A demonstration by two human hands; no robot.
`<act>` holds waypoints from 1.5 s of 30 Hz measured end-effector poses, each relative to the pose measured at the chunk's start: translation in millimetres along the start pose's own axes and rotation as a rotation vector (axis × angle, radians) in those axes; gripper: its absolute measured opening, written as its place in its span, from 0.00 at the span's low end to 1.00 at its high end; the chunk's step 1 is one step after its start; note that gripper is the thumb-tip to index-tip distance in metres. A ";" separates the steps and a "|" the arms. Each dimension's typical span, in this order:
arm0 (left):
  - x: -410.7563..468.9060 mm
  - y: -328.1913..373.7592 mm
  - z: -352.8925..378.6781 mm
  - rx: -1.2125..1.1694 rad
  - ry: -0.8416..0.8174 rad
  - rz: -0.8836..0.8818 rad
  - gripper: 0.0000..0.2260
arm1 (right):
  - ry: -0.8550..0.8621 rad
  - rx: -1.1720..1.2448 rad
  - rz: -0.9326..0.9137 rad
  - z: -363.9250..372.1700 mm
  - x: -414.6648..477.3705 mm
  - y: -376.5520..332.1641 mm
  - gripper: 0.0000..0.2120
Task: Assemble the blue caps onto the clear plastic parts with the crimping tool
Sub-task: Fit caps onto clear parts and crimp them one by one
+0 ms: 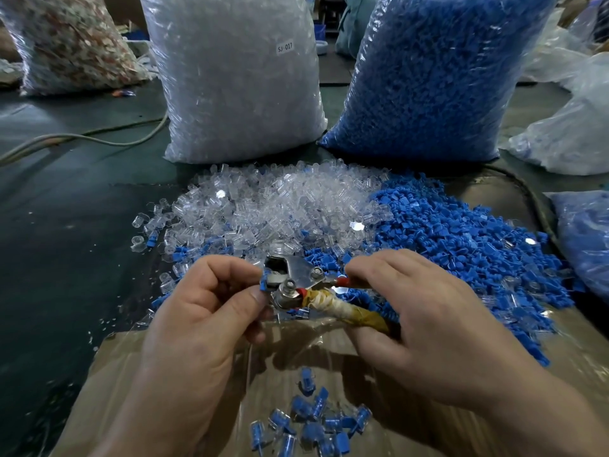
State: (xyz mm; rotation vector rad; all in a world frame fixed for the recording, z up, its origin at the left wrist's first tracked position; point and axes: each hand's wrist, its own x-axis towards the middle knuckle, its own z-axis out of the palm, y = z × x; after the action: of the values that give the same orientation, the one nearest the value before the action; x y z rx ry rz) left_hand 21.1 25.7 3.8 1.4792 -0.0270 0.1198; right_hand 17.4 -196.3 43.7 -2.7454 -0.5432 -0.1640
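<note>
My right hand (425, 311) grips the taped handles of the metal crimping tool (296, 285), whose jaws point left. My left hand (204, 311) pinches a blue cap (263, 285) at the tool's jaw, thumb and forefinger curled on it. Any clear part in the jaw is hidden by my fingers. Beyond the tool lie a heap of loose clear plastic parts (263, 206) and, to its right, a heap of blue caps (461, 245). Several assembled pieces (309, 423) lie in a lined cardboard box (184, 374) below my hands.
A big bag of clear parts (237, 77) and a big bag of blue caps (435, 77) stand at the back. Another mixed bag (69, 44) is far left, more plastic bags (573, 140) at the right. A cable (82, 137) crosses the dark green tabletop (66, 242).
</note>
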 end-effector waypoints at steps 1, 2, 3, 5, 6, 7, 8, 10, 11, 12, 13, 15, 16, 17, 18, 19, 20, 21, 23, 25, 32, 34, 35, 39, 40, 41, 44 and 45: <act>-0.1 0.3 -0.3 -0.012 -0.003 -0.003 0.08 | 0.009 -0.011 -0.002 0.8 -0.2 -0.4 0.25; -0.6 0.6 -0.3 -0.020 -0.006 -0.008 0.08 | 0.022 -0.026 -0.005 1.2 0.0 -1.1 0.24; -0.8 1.1 -0.2 -0.019 -0.008 -0.012 0.08 | 0.033 -0.039 -0.005 1.6 0.5 -2.0 0.24; -1.2 1.6 -0.3 -0.006 -0.009 -0.010 0.08 | 0.035 -0.043 0.001 1.9 2.2 -3.1 0.22; -0.9 1.7 -0.2 -0.009 -0.008 -0.005 0.08 | 0.033 -0.040 0.003 1.6 2.9 -3.2 0.22; -0.8 2.2 -0.1 -0.017 -0.013 0.000 0.07 | 0.030 -0.039 0.003 1.2 3.3 -3.2 0.21; -1.0 2.8 0.0 -0.027 -0.020 0.004 0.06 | 0.027 -0.035 0.004 0.8 3.4 -3.1 0.21; -2.2 4.4 1.3 -0.052 -0.019 -0.005 0.06 | 0.025 -0.008 0.011 0.0 2.3 -3.1 0.20; -2.7 5.7 2.1 -0.052 -0.008 -0.011 0.06 | 0.031 0.011 0.016 -0.1 1.1 -2.7 0.20; -2.9 6.8 3.3 -0.041 0.003 -0.007 0.07 | 0.039 0.022 0.023 -0.3 0.2 -1.7 0.21; -2.5 8.3 4.2 -0.030 0.014 0.000 0.06 | 0.047 0.017 0.033 -0.3 -0.5 -0.2 0.21; -1.2 9.7 4.1 -0.019 0.041 0.012 0.06 | 0.055 -0.028 0.066 -0.1 -1.1 3.7 0.24; -0.8 9.7 3.5 0.002 0.042 0.004 0.08 | 0.060 -0.058 0.092 0.5 -0.4 5.3 0.25; -1.4 10.0 3.4 0.041 0.030 -0.023 0.11 | 0.063 -0.096 0.121 1.5 1.1 6.6 0.27; -2.9 9.5 4.3 0.090 0.002 -0.057 0.12 | 0.055 -0.137 0.151 2.7 3.7 6.7 0.29; -4.7 9.4 6.6 0.132 -0.032 -0.095 0.12 | 0.039 -0.176 0.180 4.1 7.0 6.3 0.31; -6.3 8.3 8.9 0.156 -0.063 -0.131 0.11 | 0.018 -0.205 0.205 5.8 10.7 5.9 0.33; -7.0 7.0 11.5 0.166 -0.085 -0.165 0.11 | -0.007 -0.228 0.221 7.6 14.2 6.0 0.34; -7.4 2.9 14.8 0.161 -0.096 -0.219 0.11 | -0.061 -0.259 0.237 10.0 19.1 6.3 0.35; -6.7 0.8 15.2 0.146 -0.078 -0.249 0.12 | -0.083 -0.273 0.243 11.0 21.0 7.3 0.33; -10.8 -4.8 15.4 0.340 -0.012 -0.096 0.07 | 0.110 -0.166 0.079 9.6 9.9 -13.2 0.24; -13.7 -3.5 17.4 0.414 -0.010 -0.007 0.05 | 0.119 -0.116 -0.056 15.7 6.8 -22.7 0.16; -15.4 -2.0 19.0 0.450 -0.023 0.037 0.04 | 0.114 -0.095 -0.101 18.7 6.5 -25.1 0.14; -19.4 6.0 21.3 0.534 -0.046 0.181 0.09 | 0.122 -0.054 -0.099 21.4 6.4 -24.1 0.11; -19.7 7.9 20.8 0.555 -0.050 0.209 0.08 | 0.115 -0.048 -0.094 21.0 5.8 -24.6 0.13; -20.0 10.1 20.0 0.567 -0.053 0.230 0.08 | 0.108 -0.043 -0.098 21.2 5.5 -24.8 0.15; -19.8 11.6 18.7 0.549 -0.070 0.217 0.10 | 0.102 -0.033 -0.106 22.2 3.9 -25.5 0.16; -19.8 11.1 18.6 0.517 -0.065 0.186 0.10 | 0.116 -0.023 -0.101 21.9 3.5 -25.8 0.15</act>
State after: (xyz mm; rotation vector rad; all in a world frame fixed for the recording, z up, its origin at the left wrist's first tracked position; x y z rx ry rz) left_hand 1.4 7.0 14.7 1.9957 -0.1991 0.2431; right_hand 11.6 -165.0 31.7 -2.7105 -0.6522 -0.3537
